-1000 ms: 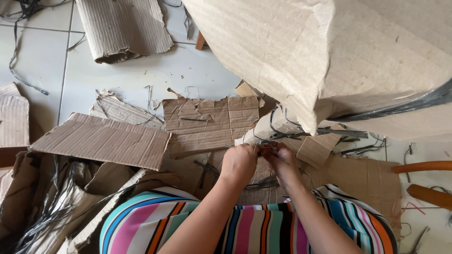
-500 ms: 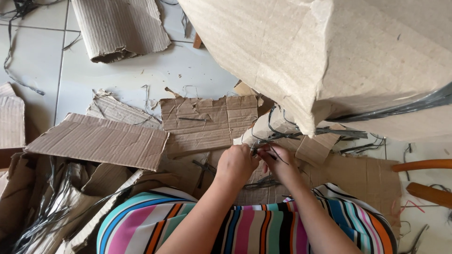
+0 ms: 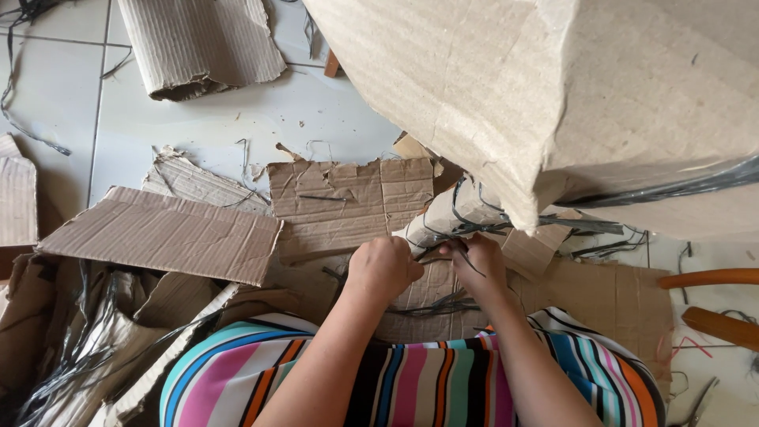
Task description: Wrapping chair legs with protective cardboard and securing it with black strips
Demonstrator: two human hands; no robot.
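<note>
A large sheet of tan cardboard (image 3: 569,103) hangs over the upper right, above and beyond both hands, and hides whatever lies behind it; a dark strap crosses its lower right edge. The white tiled floor (image 3: 198,119) spreads beyond the hands to the upper left, littered with scraps. On it, far up and left of the hands, lies a curled piece of corrugated cardboard (image 3: 202,39). Nearer, to the left of the left hand, a flat cardboard flap (image 3: 166,233) rests over a heap of crumpled cardboard and dark strips (image 3: 87,348). Straight ahead of the hands lies a torn cardboard panel (image 3: 348,202) with ragged edges. Below the hands is the person's striped garment (image 3: 419,379), in pink, blue, black and orange. To the right of the right hand, an orange wooden piece (image 3: 711,278) lies at the edge of view.

The left hand (image 3: 383,269) is curled into a fist, fingers pressed together, and what it grips is hidden inside. The right hand (image 3: 474,261) sits just beside it, fingertips pinching thin dark plastic strips (image 3: 458,229) that run from a small rolled cardboard piece (image 3: 443,217) just ahead of both hands and below the big sheet's edge.
</note>
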